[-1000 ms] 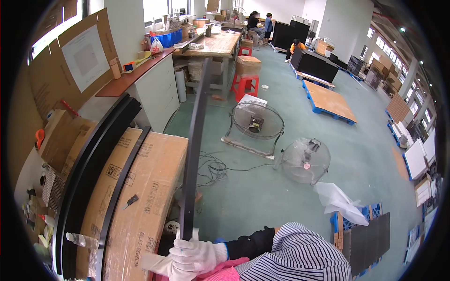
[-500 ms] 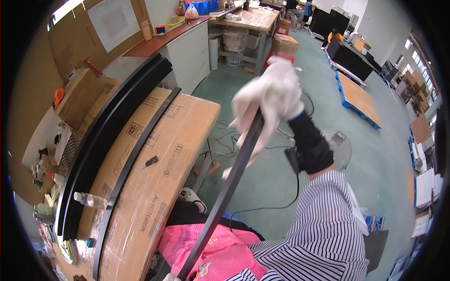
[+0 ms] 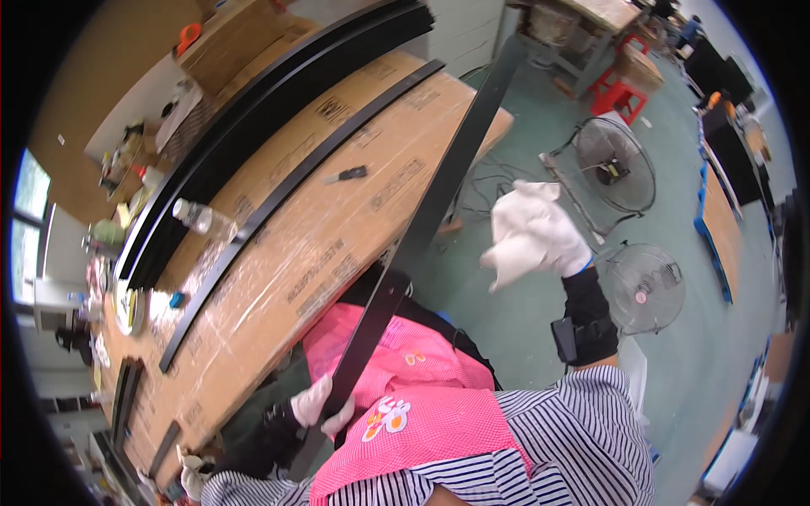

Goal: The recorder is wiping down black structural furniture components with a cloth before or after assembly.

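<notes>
A long black flat bar [image 3: 422, 215] slants across my front, from my lap up over the near edge of the table. My left hand [image 3: 314, 403], in a white glove, is closed round its lower end. Away from the bar, to its right, my gloved right hand [image 3: 553, 229] is raised over the floor. A crumpled white cloth [image 3: 515, 257] appears bunched in it, though cloth and glove are hard to tell apart. Another black strip [image 3: 283, 196] lies on the table's cardboard top [image 3: 321, 244], with a small black-handled knife [image 3: 346, 174] beside it.
Several long black profiles [image 3: 253, 126] are stacked along the table's far side. A clear bottle [image 3: 205, 219] lies by them. Two floor fans, one dark-framed [image 3: 614, 164] and one paler [image 3: 645, 288], stand at right. Behind are a red stool [image 3: 618, 94] and cables. Another white glove shape [image 3: 192, 474] shows lower left.
My right hand has come off the bar and moved right. The bar's upper end now reaches farther up, its wide face showing. The view has swung, bringing more of the table and the fans in.
</notes>
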The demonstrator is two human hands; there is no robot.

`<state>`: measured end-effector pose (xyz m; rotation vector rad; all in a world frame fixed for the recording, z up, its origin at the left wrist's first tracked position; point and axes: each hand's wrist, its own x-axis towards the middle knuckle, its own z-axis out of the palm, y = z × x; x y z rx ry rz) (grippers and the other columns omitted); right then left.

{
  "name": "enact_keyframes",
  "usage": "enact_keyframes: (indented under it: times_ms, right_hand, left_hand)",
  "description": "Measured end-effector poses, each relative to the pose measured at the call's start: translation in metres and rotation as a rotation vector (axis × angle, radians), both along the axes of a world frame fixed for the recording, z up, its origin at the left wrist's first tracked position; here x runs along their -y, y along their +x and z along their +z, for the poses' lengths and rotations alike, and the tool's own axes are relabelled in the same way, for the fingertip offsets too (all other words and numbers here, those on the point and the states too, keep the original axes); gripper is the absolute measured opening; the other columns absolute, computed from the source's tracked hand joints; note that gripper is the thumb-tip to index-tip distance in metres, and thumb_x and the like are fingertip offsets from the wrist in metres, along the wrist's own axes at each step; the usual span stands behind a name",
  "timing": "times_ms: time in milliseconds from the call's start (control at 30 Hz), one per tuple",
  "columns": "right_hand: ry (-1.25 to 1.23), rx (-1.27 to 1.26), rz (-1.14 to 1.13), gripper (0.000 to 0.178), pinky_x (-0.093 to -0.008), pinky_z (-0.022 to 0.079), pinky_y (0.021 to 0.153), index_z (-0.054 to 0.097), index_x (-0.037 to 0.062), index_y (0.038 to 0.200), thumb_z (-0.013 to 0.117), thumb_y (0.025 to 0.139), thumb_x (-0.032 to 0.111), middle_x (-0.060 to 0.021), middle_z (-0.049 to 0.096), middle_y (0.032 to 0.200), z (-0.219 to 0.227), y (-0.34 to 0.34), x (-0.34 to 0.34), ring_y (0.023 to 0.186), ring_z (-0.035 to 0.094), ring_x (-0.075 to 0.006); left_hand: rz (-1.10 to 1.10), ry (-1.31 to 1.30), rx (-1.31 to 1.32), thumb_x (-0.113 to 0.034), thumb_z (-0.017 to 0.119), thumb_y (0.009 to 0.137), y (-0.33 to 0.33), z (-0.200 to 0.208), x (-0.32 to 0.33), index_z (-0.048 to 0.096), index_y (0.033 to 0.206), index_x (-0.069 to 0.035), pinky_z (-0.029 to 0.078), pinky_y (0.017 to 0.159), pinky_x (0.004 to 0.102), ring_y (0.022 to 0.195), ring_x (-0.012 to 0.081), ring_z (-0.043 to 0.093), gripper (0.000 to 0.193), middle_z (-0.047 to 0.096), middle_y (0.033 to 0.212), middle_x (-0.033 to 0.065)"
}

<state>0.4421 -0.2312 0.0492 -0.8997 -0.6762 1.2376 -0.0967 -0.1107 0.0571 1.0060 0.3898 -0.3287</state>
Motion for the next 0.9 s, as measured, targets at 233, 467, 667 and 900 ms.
enact_keyframes:
  times_ms: [233,467,667,900]
  right_hand:
    - [-0.067,-0.4,0.79,0.061,-0.0351,0.056,0.095,0.05,-0.0045,0.149,0.071,0.103,0.03,-0.0147,0.072,0.116,-0.043,-0.203,-0.05,0.107,0.071,-0.0219]
    - [-0.228,0.226,0.506,0.03,-0.0299,0.054,0.072,0.07,-0.0037,0.115,0.069,0.102,0.023,-0.0062,0.072,0.094,-0.029,-0.273,-0.069,0.084,0.066,-0.0123]
    - [-0.328,-0.016,0.386,0.028,-0.0318,0.055,0.065,0.066,-0.0036,0.117,0.055,0.106,0.02,-0.0102,0.072,0.086,-0.042,-0.26,-0.094,0.072,0.068,-0.0184]
    - [-0.486,-0.279,0.32,0.046,-0.0441,0.06,0.06,0.069,0.0009,0.104,0.052,0.106,0.044,-0.0207,0.072,0.081,-0.049,-0.216,-0.125,0.066,0.071,-0.0329]
  left_hand:
    - [0.131,0.045,-0.085,-0.085,0.014,0.1,0.037,0.007,-0.001,0.06,0.068,-0.003,0.038,0.04,0.0272,0.041,0.0156,0.05,0.099,0.054,0.048,0.0049]
    - [0.285,-0.143,-0.177,-0.077,0.018,0.105,0.022,-0.019,-0.003,0.068,0.11,0.009,0.063,0.062,0.0383,0.065,0.032,0.075,0.1,0.074,0.082,0.0218]
    - [0.238,0.3,-0.33,-0.057,0.046,0.109,-0.028,0.019,-0.004,0.067,0.122,0.005,0.06,0.081,0.0369,0.089,0.0261,0.077,0.067,0.078,0.096,0.0187]
    - [0.163,1.206,-0.714,-0.032,0.087,0.074,-0.077,0.083,0.003,0.065,0.127,-0.006,0.058,0.089,0.0428,0.101,0.0369,0.073,0.063,0.075,0.106,0.0198]
